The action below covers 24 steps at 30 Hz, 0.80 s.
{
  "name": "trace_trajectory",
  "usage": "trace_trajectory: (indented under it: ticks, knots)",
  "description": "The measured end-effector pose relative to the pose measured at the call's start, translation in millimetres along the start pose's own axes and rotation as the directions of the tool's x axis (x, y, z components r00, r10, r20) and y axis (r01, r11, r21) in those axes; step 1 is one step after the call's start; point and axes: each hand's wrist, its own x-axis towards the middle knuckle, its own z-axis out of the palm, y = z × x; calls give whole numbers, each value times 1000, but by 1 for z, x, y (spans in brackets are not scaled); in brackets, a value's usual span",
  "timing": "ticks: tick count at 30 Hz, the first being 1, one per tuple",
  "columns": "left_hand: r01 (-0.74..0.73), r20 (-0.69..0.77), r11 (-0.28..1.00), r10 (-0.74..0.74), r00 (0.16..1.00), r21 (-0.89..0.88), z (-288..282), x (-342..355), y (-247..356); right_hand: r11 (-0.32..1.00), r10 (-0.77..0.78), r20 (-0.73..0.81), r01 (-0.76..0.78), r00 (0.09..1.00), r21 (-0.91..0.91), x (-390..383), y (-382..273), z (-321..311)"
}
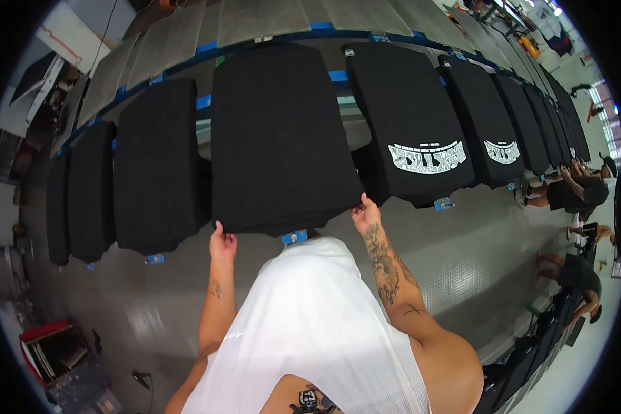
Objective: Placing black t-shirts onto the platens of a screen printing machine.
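Note:
A plain black T-shirt (276, 138) is stretched over the flat board straight in front of me. At its near left corner my left hand (223, 245) pinches the hem between thumb and fingers. My right hand (366, 212) grips the near right corner in the same way, a little farther from my body. The cloth lies smooth between them, and the board under it is hidden. A blue bracket (294, 237) shows below the middle of the near edge.
To the right, a black shirt (421, 117) and another black shirt (483, 124) bear white prints. Plain black shirts (155, 165) cover boards to the left. Grey boards (263, 19) line the far side. Several people (576, 190) work at the right; a red-edged bin (54, 350) stands lower left.

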Motion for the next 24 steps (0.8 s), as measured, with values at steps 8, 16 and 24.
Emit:
trace_trajectory:
  ticks: [8,16,24]
  knots:
    - [153,93,988,-150,984,-26,47,2,12,938,188,239,-246,953,244,27,-19,6]
    - [28,-58,997,-32,998,-66,-24,52,34,985,-8,-96,24,995,170,42,-28,-19]
    - [20,-83,984,-35,996,-179,0,29,30,991,-114,-220,128,969,51,33,-34,-20]
